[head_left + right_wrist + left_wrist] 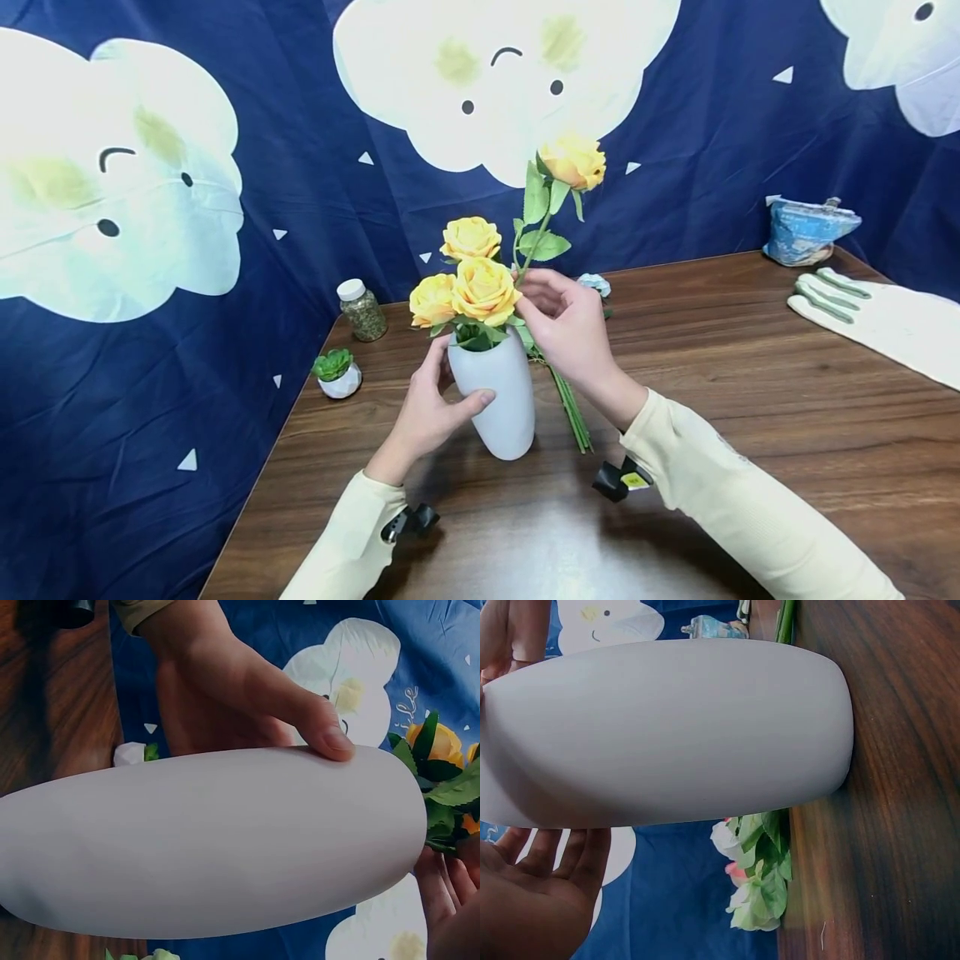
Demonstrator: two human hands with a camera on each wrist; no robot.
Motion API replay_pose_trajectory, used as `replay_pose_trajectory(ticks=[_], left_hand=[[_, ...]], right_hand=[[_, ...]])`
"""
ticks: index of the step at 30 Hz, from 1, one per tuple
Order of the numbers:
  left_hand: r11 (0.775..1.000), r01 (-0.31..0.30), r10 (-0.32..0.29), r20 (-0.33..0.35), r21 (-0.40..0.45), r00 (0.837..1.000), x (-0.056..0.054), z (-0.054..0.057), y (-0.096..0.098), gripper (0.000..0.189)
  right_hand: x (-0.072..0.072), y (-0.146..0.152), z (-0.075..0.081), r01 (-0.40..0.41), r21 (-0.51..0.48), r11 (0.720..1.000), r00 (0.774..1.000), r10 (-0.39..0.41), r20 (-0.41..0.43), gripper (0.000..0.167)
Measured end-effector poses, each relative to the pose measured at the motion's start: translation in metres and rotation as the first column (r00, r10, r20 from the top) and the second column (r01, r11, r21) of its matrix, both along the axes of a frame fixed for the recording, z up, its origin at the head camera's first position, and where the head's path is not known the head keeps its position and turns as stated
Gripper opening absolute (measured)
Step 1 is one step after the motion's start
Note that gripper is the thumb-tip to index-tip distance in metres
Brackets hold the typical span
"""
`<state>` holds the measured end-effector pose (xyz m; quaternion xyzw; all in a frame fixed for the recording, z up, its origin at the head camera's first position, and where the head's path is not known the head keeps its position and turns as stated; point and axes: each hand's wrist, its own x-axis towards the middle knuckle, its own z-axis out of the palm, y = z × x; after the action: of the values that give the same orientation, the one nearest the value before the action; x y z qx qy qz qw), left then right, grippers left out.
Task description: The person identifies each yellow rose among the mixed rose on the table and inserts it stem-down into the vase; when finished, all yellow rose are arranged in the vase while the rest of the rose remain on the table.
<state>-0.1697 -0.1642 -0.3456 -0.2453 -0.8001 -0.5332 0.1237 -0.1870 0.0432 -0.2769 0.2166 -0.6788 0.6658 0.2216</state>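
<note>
A white vase stands tilted on the table with three yellow roses in its mouth. My left hand grips its left side, the thumb across the front. In the right wrist view that thumb lies on the vase wall. Above the rim, my right hand pinches the stem of a taller yellow rose, whose bloom rises over the others. The lower end of this stem is hidden behind the hand and blooms. My right fingers show beside the leaves at the vase mouth.
Green stems lie right of the vase, near a pale blue flower. White and pink flowers show in the left wrist view. A jar and potted succulent stand left; a blue bag and glove right.
</note>
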Motion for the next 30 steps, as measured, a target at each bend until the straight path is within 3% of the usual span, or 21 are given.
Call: replay_pose_trajectory(ticks=[7,15,21,30], left_hand=[[1.0,0.0,0.0,-0.004,-0.007,1.0,-0.001,0.001,0.001,0.068],[1.0,0.013,-0.013,-0.007,0.012,1.0,0.0,0.0,0.001,0.069],[1.0,0.015,-0.015,-0.006,0.017,1.0,-0.002,0.0,0.004,0.069],[0.999,0.03,-0.029,-0.013,0.027,0.999,-0.002,-0.001,0.001,0.07]], right_hand=[[0.001,0.003,0.001,-0.084,-0.051,0.995,0.996,0.086,0.035,0.025],[-0.003,0.0,0.002,-0.081,-0.086,0.993,0.996,0.084,0.03,0.019],[-0.004,0.0,0.005,-0.02,0.05,0.999,0.998,0.017,0.054,0.021],[0.0,-0.005,0.013,-0.101,0.185,0.977,0.993,0.109,-0.038,0.029]])
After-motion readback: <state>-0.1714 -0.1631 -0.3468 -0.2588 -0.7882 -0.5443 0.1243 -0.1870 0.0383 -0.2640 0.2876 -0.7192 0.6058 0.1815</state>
